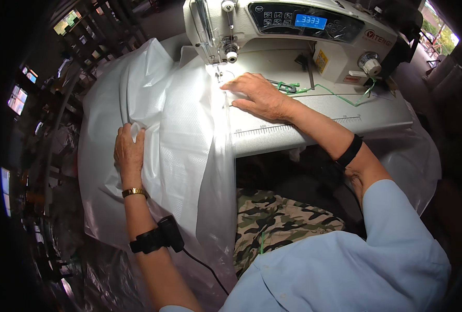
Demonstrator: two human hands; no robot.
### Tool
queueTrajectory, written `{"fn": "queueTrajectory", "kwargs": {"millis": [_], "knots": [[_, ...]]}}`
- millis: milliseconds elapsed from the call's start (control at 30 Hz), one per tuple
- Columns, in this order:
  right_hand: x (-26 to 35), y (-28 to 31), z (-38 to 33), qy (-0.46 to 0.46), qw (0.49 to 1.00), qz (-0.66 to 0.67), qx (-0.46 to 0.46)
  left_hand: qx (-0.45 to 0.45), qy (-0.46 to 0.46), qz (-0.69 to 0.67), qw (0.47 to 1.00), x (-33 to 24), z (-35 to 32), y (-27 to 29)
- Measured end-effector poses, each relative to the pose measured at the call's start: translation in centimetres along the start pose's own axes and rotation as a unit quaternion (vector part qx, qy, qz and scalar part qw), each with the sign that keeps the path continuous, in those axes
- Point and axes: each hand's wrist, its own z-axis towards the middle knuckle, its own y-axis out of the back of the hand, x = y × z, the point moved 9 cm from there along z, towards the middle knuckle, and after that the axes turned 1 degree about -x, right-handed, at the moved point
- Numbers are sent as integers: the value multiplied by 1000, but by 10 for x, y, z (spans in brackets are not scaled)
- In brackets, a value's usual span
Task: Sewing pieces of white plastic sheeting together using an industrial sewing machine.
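A large white plastic sheet (181,135), shiny and finely textured, spreads across the left of the sewing machine (304,26) and hangs over the table's near edge. My left hand (129,153) pinches a raised fold of it between thumb and fingers. Beside the needle area, my right hand (259,96) lies low with fingers and thumb stretched out. Its fingertips reach the sheet's right edge just in front of the presser foot (218,75). Bright lamplight washes out that spot, so whether the needle is in the sheet cannot be seen.
Green-handled thread snips (285,87) lie on the machine bed, tied by a green cord (340,96) toward the machine's right end. A printed ruler scale (293,126) runs along the table's front. A black cable (207,268) trails from the device on my left forearm.
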Motion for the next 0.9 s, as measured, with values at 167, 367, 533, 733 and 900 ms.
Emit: {"fn": "queueTrajectory", "kwargs": {"millis": [167,367,533,733,900], "knots": [[15,1,4,31,999,-44,10,-50,-31,-7,998,-6,-4,-3],[19,-2,11,45,999,-27,-9,-29,-13,32,999,-8,-11,5],[20,5,9,53,997,-25,-52,-41,-17,62,997,21,-45,26],[10,13,2,23,996,37,-76,6,52,85,995,101,-110,59],[55,30,-24,76,987,15,-138,-175,-53,138,973,71,-121,112]]}}
